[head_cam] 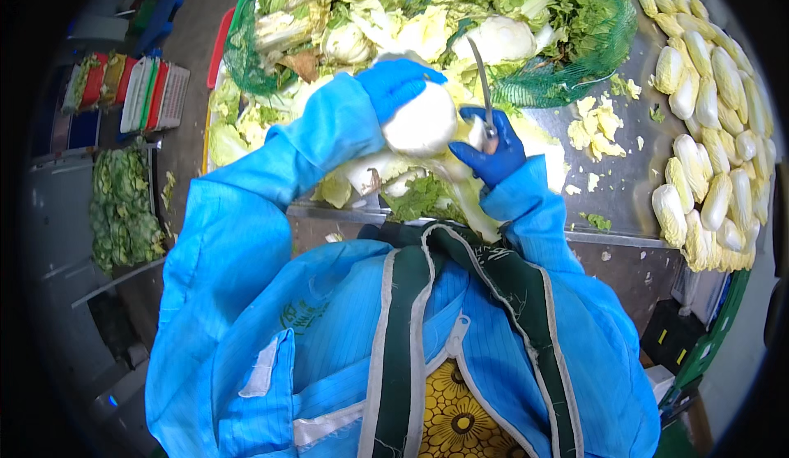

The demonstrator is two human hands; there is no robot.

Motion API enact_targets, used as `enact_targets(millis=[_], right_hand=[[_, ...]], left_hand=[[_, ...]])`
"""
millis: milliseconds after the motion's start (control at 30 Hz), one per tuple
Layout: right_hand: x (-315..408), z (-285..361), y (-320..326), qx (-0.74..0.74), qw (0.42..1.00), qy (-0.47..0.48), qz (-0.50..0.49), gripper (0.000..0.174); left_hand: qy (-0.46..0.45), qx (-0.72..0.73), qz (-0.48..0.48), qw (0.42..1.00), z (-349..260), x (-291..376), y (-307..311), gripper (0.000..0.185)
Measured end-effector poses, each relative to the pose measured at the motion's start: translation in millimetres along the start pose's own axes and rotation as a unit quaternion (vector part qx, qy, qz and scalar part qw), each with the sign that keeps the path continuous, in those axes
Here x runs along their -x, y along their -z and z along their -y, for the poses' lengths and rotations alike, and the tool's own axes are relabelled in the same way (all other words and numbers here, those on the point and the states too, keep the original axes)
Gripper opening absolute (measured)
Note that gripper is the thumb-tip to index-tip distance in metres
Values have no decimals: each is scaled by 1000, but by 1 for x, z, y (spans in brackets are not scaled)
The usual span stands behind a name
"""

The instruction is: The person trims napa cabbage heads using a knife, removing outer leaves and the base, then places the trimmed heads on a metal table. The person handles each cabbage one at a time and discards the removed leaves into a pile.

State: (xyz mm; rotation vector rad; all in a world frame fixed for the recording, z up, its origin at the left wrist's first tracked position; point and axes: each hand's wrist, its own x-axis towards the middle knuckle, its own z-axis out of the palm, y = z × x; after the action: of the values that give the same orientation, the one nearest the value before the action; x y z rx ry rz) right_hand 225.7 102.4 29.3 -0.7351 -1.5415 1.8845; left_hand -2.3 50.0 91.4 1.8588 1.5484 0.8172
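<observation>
My left hand (394, 88), in a blue glove, is curled over the top of a pale napa cabbage (422, 122) with its round white end towards me. In my gloved right hand (498, 148) is a knife (481, 79); its curved blade points away from me, up beside the cabbage. A whitish piece also shows between the right thumb and fingers, but I cannot tell whether it is held. Under and around both hands lie loose cabbage leaves (376, 174), some hanging over the near table edge.
Behind my hands, a green mesh bag (564, 88) spreads beneath leafy cabbages. Trimmed cabbages (703, 106) are piled along the right of the metal table (616, 193). Leaf scraps (595, 128) lie between. Stacked crates (154, 94) and a filled bag of greens (126, 208) stand at left.
</observation>
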Motion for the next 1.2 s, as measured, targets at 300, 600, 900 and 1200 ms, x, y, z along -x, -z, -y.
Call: enact_targets(millis=[300,600,900,1200], right_hand=[[27,31,38,9,973,-203,-108,44],[-11,27,-7,-76,974,-148,-155,58],[18,3,10,-145,966,-204,-65,30],[29,-10,9,-191,948,-253,-24,15]], left_hand=[[-146,-259,20,955,3,15,23,68],[-66,-377,76,921,-50,-35,11,66],[-54,-361,12,931,-11,-37,18,49],[36,-123,-12,992,-13,10,3,75]])
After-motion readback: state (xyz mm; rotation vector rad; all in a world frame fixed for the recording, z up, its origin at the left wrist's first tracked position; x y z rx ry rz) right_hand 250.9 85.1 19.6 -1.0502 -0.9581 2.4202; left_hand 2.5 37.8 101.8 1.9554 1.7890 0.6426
